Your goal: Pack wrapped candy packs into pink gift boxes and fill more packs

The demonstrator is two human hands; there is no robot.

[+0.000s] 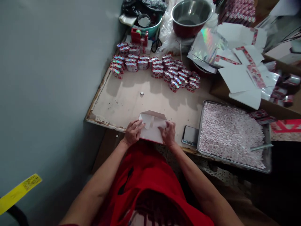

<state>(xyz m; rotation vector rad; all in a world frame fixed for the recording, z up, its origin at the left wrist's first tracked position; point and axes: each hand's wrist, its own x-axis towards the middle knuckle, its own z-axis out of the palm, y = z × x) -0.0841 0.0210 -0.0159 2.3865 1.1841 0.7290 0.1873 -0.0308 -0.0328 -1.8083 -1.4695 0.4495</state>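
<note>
At the table's front edge, a partly folded cardboard box [152, 131] lies with its white inner side up and a flap raised along the far side. My left hand [133, 131] grips its left end, fingers bent over a small end flap. On the right end, my right hand [168, 131] pinches the card between thumb and fingers. Beyond the box, a small white round piece [141, 93] lies on the table. Rows of small shiny red-and-silver packets [157, 70] stand farther back. To the right of my right hand is a small digital scale [190, 135].
A metal tray [199, 125] of small white-pink pieces [230, 135] sits at the right, a flat stick resting in it. Flat printed cards [242, 78] lie on a carton behind it. A tape dispenser [138, 36], scissors [156, 44] and a steel bowl [191, 18] are at the back. A wall [58, 78] bounds the left.
</note>
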